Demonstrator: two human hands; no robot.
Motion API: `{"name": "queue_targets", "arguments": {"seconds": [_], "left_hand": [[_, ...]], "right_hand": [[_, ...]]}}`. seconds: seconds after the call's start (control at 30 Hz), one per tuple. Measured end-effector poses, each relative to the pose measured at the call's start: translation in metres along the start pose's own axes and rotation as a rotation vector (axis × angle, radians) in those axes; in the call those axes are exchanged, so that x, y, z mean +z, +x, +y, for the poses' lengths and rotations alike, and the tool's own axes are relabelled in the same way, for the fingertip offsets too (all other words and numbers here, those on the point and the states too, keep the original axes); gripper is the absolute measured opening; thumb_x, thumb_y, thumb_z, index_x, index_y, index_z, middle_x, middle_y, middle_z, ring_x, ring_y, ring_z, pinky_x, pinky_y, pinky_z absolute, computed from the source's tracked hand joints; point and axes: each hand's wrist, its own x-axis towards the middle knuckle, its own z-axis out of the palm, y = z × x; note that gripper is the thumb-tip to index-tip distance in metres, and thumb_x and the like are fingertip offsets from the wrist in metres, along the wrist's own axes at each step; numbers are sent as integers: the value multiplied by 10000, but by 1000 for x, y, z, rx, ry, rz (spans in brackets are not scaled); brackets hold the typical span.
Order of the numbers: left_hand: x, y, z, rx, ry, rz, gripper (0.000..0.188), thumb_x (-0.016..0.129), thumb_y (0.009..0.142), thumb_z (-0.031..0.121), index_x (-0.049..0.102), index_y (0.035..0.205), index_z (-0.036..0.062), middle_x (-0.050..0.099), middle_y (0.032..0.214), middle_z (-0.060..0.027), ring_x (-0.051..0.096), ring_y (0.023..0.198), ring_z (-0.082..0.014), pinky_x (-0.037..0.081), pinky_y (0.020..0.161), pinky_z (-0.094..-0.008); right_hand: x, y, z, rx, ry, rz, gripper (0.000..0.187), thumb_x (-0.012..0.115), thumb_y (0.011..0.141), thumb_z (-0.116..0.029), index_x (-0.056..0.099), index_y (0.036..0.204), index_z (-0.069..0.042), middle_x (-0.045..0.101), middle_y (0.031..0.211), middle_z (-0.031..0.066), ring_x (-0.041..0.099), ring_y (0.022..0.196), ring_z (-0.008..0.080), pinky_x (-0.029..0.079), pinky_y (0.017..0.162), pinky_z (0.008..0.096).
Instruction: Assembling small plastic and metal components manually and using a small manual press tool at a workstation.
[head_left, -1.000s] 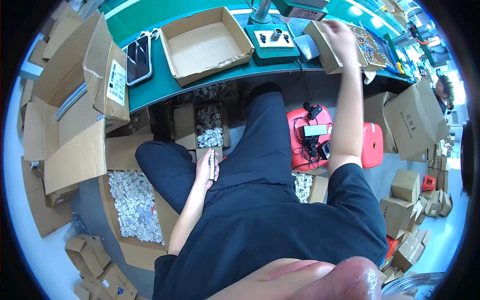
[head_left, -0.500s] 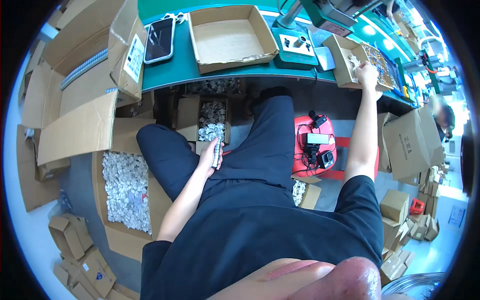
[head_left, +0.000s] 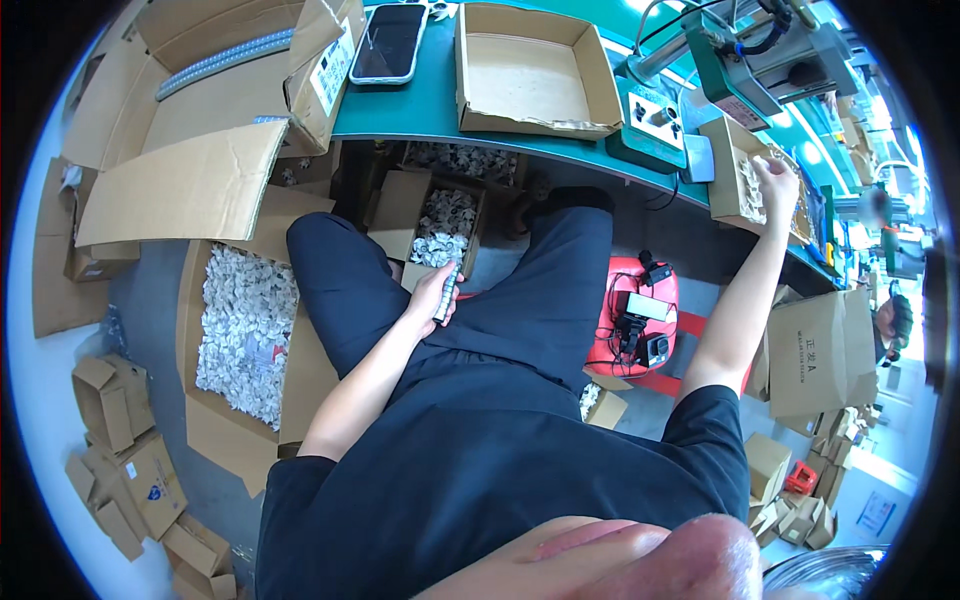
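Note:
My left hand rests in my lap, its fingers wrapped round a short, grey, ribbed stick that looks like a row of small stacked parts. At the bench's far right my right hand hovers over a small carton with pale small pieces in it. Its fingers are bent together, and whatever they hold is hidden. In front of my knees stands an open carton of small grey-white parts.
On the green bench lie a phone, a shallow empty carton and a green fixture. Left are a large carton with ribbed strips and a carton of white pieces. A red stool carries cameras and cables.
The whole view has shifted, so the bench sits higher and farther right. My right hand has lifted a little off the pieces in the carton. My left hand keeps its grip on the ribbed stick.

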Motion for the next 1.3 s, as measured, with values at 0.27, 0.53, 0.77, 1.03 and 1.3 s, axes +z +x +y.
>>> {"name": "queue_targets", "arguments": {"seconds": [0.27, 0.53, 0.77, 1.03, 1.3], "left_hand": [[0, 11, -1, -9, 21, -19, 397, 541, 1006, 457, 600, 983, 64, 553, 632, -2, 510, 395, -111, 367, 300, -267], [2, 10, 7, 7, 26, -20, 393, 535, 1012, 453, 599, 983, 67, 552, 627, -4, 504, 388, -109, 366, 299, -267], [-1, 13, 6, -3, 19, -14, 392, 531, 1014, 453, 599, 988, 68, 550, 624, -5, 501, 384, -106, 365, 297, -268], [0, 18, 5, -13, 15, -30, 399, 518, 1017, 458, 602, 996, 68, 551, 634, -5, 502, 391, -107, 364, 298, -268], [2, 24, 1, -17, 31, -66, 395, 521, 1015, 458, 601, 995, 72, 550, 646, -8, 504, 395, -108, 362, 298, -268]], "right_hand": [[30, -52, -126, -38, 934, -476, 373, 705, 945, -251, 673, 1175, 40, 682, 1161, 103, 672, 957, 162, 564, 770, 267], [41, -51, -149, -46, 958, -672, 341, 681, 965, -219, 634, 1178, 44, 664, 1191, 100, 663, 912, 110, 580, 768, 259], [48, -44, -157, 40, 789, -705, 424, 726, 933, -317, 628, 1105, 58, 667, 1044, 94, 660, 880, 131, 568, 689, 251], [46, -31, -155, 15, 547, -755, 660, 810, 805, -507, 646, 1149, 32, 602, 937, 94, 620, 771, 106, 534, 594, 227], [48, -34, -154, 1, 491, -688, 559, 750, 866, -498, 657, 1067, 14, 614, 881, 31, 539, 719, 81, 430, 471, 225]]}}
